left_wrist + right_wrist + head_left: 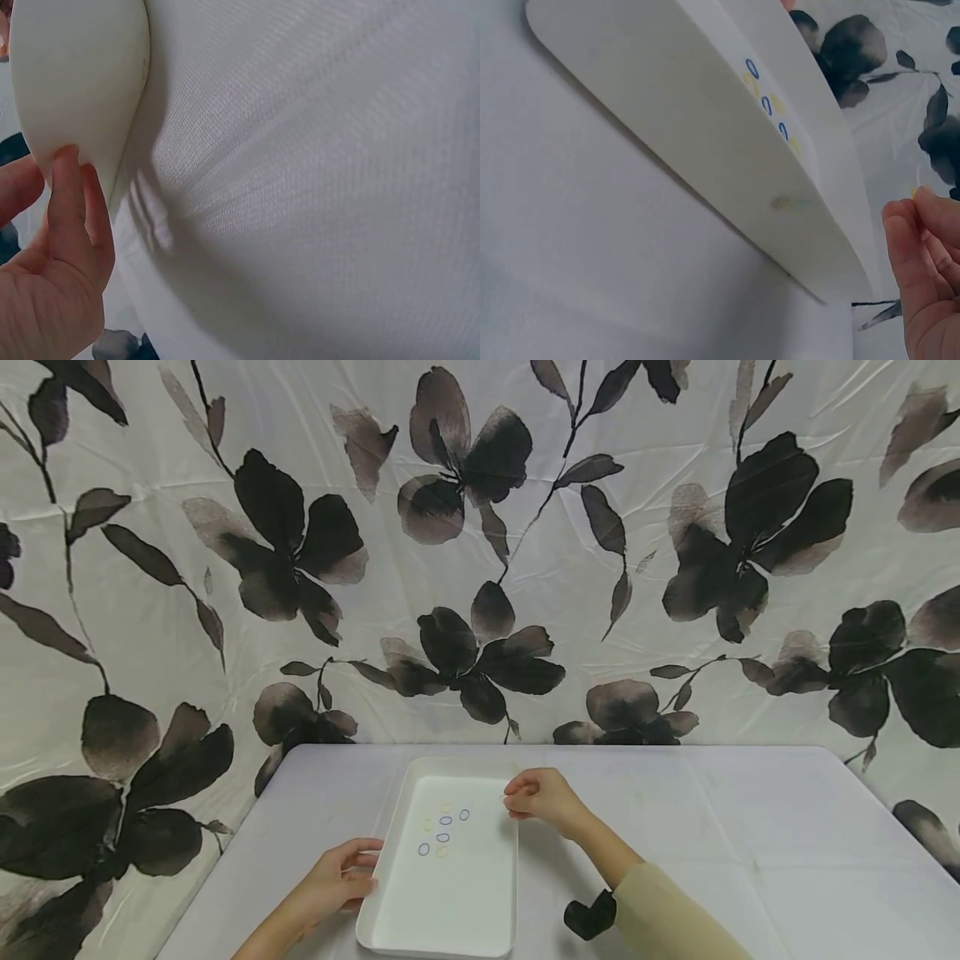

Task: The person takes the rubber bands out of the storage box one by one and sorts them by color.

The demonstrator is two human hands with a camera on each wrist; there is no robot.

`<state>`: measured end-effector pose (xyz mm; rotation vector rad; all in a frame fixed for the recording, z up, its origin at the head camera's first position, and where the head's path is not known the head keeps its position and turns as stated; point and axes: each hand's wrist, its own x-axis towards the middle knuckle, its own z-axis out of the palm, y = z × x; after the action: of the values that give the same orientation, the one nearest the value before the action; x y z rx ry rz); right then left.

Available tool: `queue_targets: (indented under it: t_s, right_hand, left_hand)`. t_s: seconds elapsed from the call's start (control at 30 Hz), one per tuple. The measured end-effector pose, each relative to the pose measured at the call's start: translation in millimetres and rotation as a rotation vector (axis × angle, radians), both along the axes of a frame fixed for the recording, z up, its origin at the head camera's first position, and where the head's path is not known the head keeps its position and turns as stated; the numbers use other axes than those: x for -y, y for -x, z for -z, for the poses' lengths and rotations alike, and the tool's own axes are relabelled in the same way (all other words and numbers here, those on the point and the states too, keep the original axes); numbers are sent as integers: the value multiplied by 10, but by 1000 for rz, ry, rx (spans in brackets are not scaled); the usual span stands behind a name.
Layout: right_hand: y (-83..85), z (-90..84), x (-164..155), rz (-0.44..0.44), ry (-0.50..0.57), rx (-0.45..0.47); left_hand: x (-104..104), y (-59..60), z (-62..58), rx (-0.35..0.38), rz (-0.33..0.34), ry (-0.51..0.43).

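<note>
Rubber bands in a white tray: small, light, hard to pick

Rubber bands [442,832] lie loose in a small cluster on the floor of the tray [390,868], toward its far half; some blue, some pale yellow. They look thin, soft and nearly weightless, lying flat on a smooth surface, so a fingertip pinch at one side of a loop seems the likely hold; a flat push would probably just slide them.

Tray sits on the desk [712,827], white, shallow, stiff-looking plastic with rounded corners. Likely light enough to shift if nudged.

Left hand [333,881] rests at the tray's left rim; in the left wrist view a finger and the thumb touch the outer wall near a corner, steadying it.

Right hand [542,795] hovers at the tray's right rim, fingers [919,225] curled and pressed together. A speck of yellow shows at the tips in the right wrist view, apparently one yellow band pinched there; too small to be sure.

Dark object [591,917] lies on the desk by the right sleeve.
</note>
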<state>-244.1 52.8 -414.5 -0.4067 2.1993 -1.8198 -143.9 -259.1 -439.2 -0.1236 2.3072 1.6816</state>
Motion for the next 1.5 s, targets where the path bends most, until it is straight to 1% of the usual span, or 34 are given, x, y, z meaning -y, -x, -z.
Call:
queue_targets:
  t_s: [0.17, 0.4, 0.73, 0.9, 1.03, 1.23, 1.43, 1.5]
  right_hand:
    - [16, 32, -103, 19, 15, 2]
    - [25, 58, -228, 6, -14, 2]
    - [-31, 75, -361, -5, -11, -4]
    - [-49, 94, -445, 23, -33, 15]
    - [-53, 135, -500, 27, -37, 33]
    - [-34, 240, -577, 32, -51, 47]
    - [-67, 303, -631, -4, -65, 37]
    - [-75, 315, -647, -1, -84, 22]
  left_hand:
    - [-6, 0, -3, 3, 0, 3]
    - [9, -2, -7, 3, 12, -6]
    - [22, -4, 19, 5, 7, -3]
    - [26, 10, 22, 1, 18, -11]
    - [28, 0, 8, -2, 20, -8]
    - [27, 18, 6, -4, 15, 3]
    - [25, 17, -1, 8, 18, -7]
    - [21, 18, -2, 10, 17, -7]
